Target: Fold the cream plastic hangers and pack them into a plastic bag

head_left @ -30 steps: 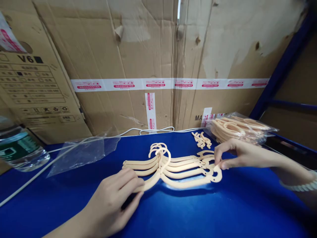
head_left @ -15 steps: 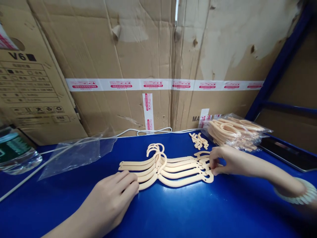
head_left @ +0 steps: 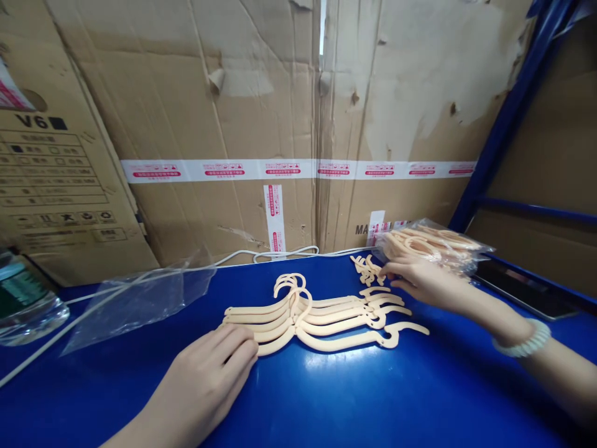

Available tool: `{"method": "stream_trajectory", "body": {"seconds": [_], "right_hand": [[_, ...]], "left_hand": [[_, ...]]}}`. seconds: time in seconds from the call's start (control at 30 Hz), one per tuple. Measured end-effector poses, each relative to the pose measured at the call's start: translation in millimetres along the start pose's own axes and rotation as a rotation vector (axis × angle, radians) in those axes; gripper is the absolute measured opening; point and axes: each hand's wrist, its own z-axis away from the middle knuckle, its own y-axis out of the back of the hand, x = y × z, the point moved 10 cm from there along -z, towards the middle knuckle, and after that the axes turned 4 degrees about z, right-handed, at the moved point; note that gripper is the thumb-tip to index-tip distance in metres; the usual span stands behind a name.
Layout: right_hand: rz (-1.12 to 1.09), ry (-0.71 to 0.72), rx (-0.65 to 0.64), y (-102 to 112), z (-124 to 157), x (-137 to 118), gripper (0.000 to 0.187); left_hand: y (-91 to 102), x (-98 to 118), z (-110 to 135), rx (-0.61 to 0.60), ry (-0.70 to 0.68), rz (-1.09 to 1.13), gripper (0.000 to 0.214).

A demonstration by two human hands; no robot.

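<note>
Several beige plastic clothes hangers (head_left: 342, 325) lie in an overlapping row on the blue table, their hooks pointing away from me. My left hand (head_left: 217, 361) is closed on the left ends of the nearest hangers, its fingertips hiding those ends. Curved hook pieces (head_left: 410, 326) stick out from the hangers' right ends. Behind them is a small pile of loose hook pieces (head_left: 366, 269). My right hand (head_left: 417, 280) is at the right edge of this pile, fingers bent and drawn together; whether a piece is between them is hidden.
A clear bag of beige hangers (head_left: 433, 241) lies at the back right, beside a dark phone (head_left: 525, 289). An emptied-looking plastic bag (head_left: 144, 292), a white cable (head_left: 105, 291) and a water bottle (head_left: 28, 298) are on the left. Cardboard (head_left: 242, 124) stands along the back.
My right hand has left the hangers' right ends and moved back to the loose hook pieces. The nearest hook piece now points outward to the right. My left hand stays in place.
</note>
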Motion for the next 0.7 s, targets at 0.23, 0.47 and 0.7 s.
{"method": "stream_trajectory", "body": {"seconds": [0.23, 0.47, 0.7], "right_hand": [[0.197, 0.131, -0.036, -16, -27, 9, 0.056], [0.205, 0.232, -0.226, -32, -52, -9, 0.07], [0.188, 0.13, -0.451, -47, -88, -10, 0.024]], "left_hand": [[-0.4, 4, 1, -0.008, -0.021, -0.037, 0.031], [-0.9, 5, 2, -0.003, -0.032, -0.032, 0.032], [-0.2, 2, 3, 0.002, 0.002, -0.02, 0.032]]}}
